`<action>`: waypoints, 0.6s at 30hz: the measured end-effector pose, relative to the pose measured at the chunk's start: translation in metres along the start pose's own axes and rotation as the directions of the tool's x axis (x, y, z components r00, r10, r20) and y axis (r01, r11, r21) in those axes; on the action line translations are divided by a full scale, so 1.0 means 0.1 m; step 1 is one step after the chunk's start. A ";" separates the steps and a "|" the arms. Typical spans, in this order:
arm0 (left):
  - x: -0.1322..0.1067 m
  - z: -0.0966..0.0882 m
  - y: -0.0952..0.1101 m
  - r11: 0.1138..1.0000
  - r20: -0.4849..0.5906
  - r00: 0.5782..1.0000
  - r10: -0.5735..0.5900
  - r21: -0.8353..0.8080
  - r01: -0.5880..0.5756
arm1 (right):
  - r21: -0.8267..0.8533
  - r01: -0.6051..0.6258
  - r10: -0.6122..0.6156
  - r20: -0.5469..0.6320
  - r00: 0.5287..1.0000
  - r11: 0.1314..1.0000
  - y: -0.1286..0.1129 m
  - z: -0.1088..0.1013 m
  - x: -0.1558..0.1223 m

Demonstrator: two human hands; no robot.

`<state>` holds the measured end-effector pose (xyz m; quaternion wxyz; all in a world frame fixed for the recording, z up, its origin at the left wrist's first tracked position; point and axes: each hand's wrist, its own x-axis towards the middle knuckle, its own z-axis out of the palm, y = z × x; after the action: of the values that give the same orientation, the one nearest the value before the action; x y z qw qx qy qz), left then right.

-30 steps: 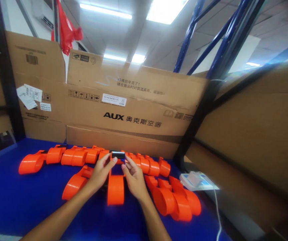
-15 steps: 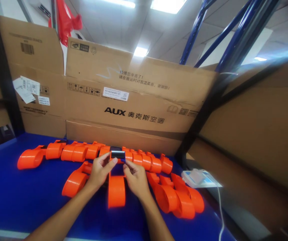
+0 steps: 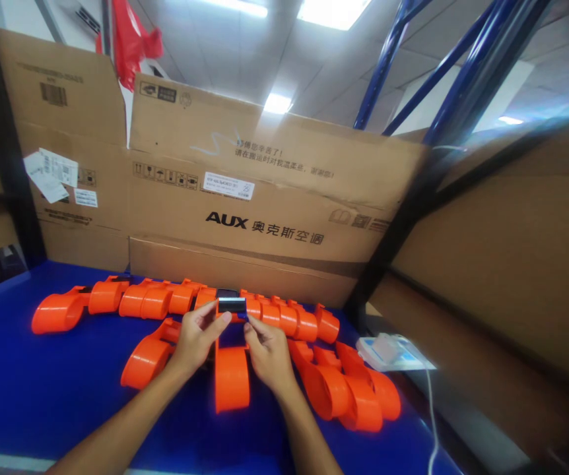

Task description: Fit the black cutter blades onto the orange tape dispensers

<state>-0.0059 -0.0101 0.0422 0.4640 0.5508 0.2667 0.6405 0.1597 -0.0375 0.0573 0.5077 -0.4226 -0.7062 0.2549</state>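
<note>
An orange plastic tape dispenser (image 3: 232,379) lies on the blue table (image 3: 27,396) straight in front of me, its round end toward me. At its far end sits a small black toothed blade piece (image 3: 231,304). My left hand (image 3: 196,338) pinches the left end of that black piece with thumb and forefinger. My right hand (image 3: 266,351) pinches its right end, the other fingers curled. Both forearms reach in from the bottom edge.
A row of several orange dispensers (image 3: 166,300) lies along the back of the table, with more at left (image 3: 146,359) and right (image 3: 348,389). Large cardboard boxes (image 3: 265,198) wall off the back and right. A white device with a cable (image 3: 391,353) rests at the right.
The view has shifted slightly. Both hands stay pinched on the black piece at the dispenser's far end, with hardly any movement.
</note>
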 end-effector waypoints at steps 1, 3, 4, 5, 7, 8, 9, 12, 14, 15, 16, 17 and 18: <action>0.00 0.00 0.00 1.000 0.001 1.000 0.003 0.000 -0.003 | 0.005 0.000 0.000 0.002 1.000 1.000 0.00 0.00 0.00; 0.00 0.00 0.00 1.000 -0.006 1.000 0.002 -0.003 -0.002 | 0.022 0.000 0.000 0.002 1.000 1.000 0.02 0.00 0.01; 0.00 0.00 0.00 1.000 -0.018 1.000 -0.004 -0.007 0.004 | 0.035 0.000 0.000 -0.003 1.000 0.999 0.03 0.00 0.01; 0.00 0.00 -0.01 1.000 -0.032 0.999 -0.011 -0.015 0.011 | 0.054 0.001 0.000 -0.012 1.000 0.999 0.04 0.00 0.01; -0.01 0.00 0.00 0.999 -0.059 0.998 -0.026 -0.044 0.023 | 0.098 -0.002 0.006 -0.044 0.999 0.995 0.08 0.02 0.02; -0.02 0.01 0.00 0.998 -0.067 0.997 -0.031 -0.062 0.026 | 0.120 -0.006 0.014 -0.062 0.998 0.993 0.09 0.02 0.03; -0.02 0.02 0.01 0.996 -0.072 0.997 -0.035 -0.084 0.029 | 0.142 -0.013 0.024 -0.073 0.997 0.990 0.11 0.03 0.03; -0.06 0.05 0.04 0.983 -0.087 0.994 -0.068 -0.177 0.052 | 0.211 -0.044 0.060 -0.074 0.995 0.976 0.13 0.05 0.05; -0.08 0.09 0.06 0.960 -0.113 0.988 -0.107 -0.269 0.074 | 0.259 -0.062 0.083 -0.069 0.994 0.964 0.13 0.05 0.05; -0.09 0.11 0.07 0.945 -0.128 0.984 -0.127 -0.316 0.081 | 0.279 -0.069 0.092 -0.070 0.993 0.958 0.12 0.05 0.06; -0.10 0.12 0.07 0.929 -0.140 0.979 -0.145 -0.360 0.086 | 0.293 -0.076 0.102 -0.072 0.992 0.953 0.11 0.05 0.06; -0.10 0.14 0.08 0.913 -0.145 0.976 -0.160 -0.399 0.091 | 0.303 -0.084 0.111 -0.074 0.991 0.949 0.10 0.05 0.06; -0.11 0.15 0.08 0.898 -0.139 0.975 -0.172 -0.430 0.097 | 0.307 -0.093 0.122 -0.079 0.989 0.947 0.10 0.05 0.07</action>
<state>0.0059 -0.0259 0.0483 0.5899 0.3603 0.1996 0.6945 0.1575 -0.0266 0.0511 0.5852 -0.3897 -0.6094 0.3665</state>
